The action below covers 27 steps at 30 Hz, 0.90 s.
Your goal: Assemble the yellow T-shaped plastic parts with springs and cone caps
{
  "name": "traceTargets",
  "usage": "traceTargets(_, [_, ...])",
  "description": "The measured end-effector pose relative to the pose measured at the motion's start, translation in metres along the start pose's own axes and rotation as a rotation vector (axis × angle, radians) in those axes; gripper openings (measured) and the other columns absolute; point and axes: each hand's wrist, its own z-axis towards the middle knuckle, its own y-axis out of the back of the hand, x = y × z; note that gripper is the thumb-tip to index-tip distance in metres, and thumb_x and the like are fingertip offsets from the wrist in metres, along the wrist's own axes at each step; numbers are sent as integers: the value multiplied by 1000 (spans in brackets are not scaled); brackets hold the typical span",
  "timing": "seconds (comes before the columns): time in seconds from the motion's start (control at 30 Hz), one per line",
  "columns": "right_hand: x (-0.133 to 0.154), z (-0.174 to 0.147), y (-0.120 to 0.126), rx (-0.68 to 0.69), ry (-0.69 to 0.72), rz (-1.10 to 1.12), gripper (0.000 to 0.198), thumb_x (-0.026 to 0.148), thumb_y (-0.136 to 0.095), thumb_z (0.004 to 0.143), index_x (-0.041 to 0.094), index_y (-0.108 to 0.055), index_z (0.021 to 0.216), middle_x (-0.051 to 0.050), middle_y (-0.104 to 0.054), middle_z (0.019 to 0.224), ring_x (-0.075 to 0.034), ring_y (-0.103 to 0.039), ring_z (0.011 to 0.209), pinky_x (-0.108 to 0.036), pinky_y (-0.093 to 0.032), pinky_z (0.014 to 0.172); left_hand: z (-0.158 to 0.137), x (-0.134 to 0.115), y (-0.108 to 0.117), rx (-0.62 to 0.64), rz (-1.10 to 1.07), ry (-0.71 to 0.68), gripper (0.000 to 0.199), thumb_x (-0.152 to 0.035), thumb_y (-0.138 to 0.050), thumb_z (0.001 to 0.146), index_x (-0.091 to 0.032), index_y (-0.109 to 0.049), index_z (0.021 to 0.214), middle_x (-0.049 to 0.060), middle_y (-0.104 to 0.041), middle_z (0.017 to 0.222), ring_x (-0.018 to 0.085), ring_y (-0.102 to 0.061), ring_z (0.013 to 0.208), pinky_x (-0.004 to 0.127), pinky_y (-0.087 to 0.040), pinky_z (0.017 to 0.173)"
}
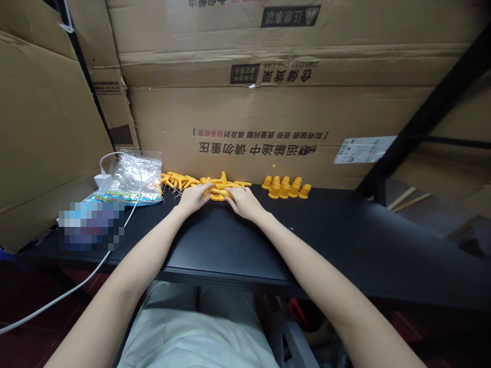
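Note:
Both hands meet at a heap of yellow plastic pieces (223, 179) along the back of the black table, by the cardboard. My left hand (194, 198) is closed, its fingertips on a yellow piece at the heap's front. From the other side my right hand (245, 202) has its fingers curled against the yellow pieces (219, 196) between the hands. Their exact shape is partly hidden by the fingers. Left of my left hand lie more branched yellow pieces (177, 180), with small metal springs (177, 192) beside them. Several yellow cup-shaped pieces (284, 190) stand grouped to the right.
A clear plastic bag (138, 171) and a white charger (103, 181) with its cable (76, 287) lie at the left. Tall cardboard (238, 107) walls the back. A black metal post (422, 117) slants at the right. The black tabletop (230, 250) ends close before my lap.

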Motion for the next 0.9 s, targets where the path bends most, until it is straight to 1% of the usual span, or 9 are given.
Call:
traceTargets(0.13, [-1, 1, 3, -19, -9, -49, 24, 19, -44, 90, 16, -59, 108, -15, -67, 105, -28, -59, 99, -40, -39, 85, 0, -4, 2, 51, -1, 20, 38, -26, -58, 83, -25, -64, 121, 6, -74, 101, 20, -69, 89, 28, -51, 79])
traceTargets(0.23, [-2, 1, 2, -39, -21, -65, 30, 13, -44, 85, 15, -57, 111, -15, -66, 106, -28, -59, 100, -40, -37, 86, 0, -6, 3, 52, -6, 27, 38, -27, -58, 83, -25, -65, 120, 5, -74, 95, 19, -69, 86, 27, -50, 77])
traceTargets(0.3, [-3, 0, 2, -48, -16, -55, 34, 15, -44, 85, 14, -56, 117, -16, -66, 108, -29, -59, 101, -42, -37, 87, 0, -7, 3, 40, -7, 28, 38, -28, -59, 82, -25, -65, 120, 5, -74, 92, 19, -69, 85, 26, -50, 76])
traceTargets(0.37, [-2, -1, 1, -59, -3, -37, 36, 20, -44, 88, 14, -54, 122, -17, -66, 113, -30, -59, 104, -43, -37, 89, 0, -6, 3, 37, -2, 28, 37, -28, -60, 82, -25, -65, 119, 4, -74, 90, 19, -69, 84, 25, -49, 75])
traceTargets(0.47, [1, -2, 2, -50, 17, -15, 35, 28, -42, 93, 15, -54, 123, -17, -65, 119, -30, -58, 109, -44, -37, 91, 0, -5, 3, 44, 7, 28, 36, -28, -61, 81, -25, -66, 117, 4, -74, 90, 19, -69, 83, 25, -49, 74])
traceTargets(0.63, [3, -1, 5, -23, 31, 4, 30, 24, -42, 92, 17, -58, 116, -16, -67, 114, -29, -59, 107, -45, -36, 92, 0, -6, 5, 46, 7, 39, 36, -26, -60, 81, -25, -66, 117, 5, -74, 90, 20, -69, 84, 26, -49, 75])
traceTargets(0.9, [2, -1, 4, -63, 39, -22, 25, 22, -45, 90, 17, -59, 110, -15, -67, 111, -29, -59, 105, -46, -35, 93, -1, -7, 6, 59, 5, 46, 36, -27, -60, 82, -26, -65, 118, 4, -74, 91, 20, -69, 86, 26, -50, 75])
